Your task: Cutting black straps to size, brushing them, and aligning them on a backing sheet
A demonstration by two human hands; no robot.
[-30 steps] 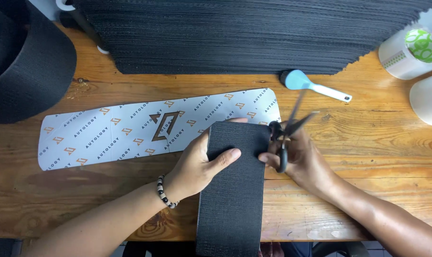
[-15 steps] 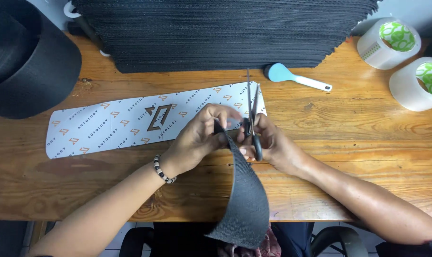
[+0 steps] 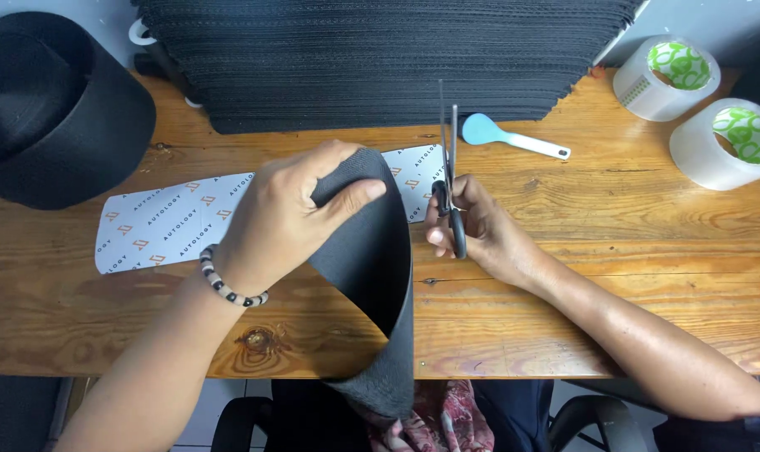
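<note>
Black strip is gripped at its top end by the left hand, curled upright and bowed; its lower end hangs past the table edge. Scissors are clenched in the right hand, blades nearly closed, pointing away, just beside the strip's right edge. Printed template lies flat under both hands, partly hidden by them and the strip. Behind: stack of black sheets. Left: black roll. Right: blue spatula, two tape rolls, well apart from the hands.
</note>
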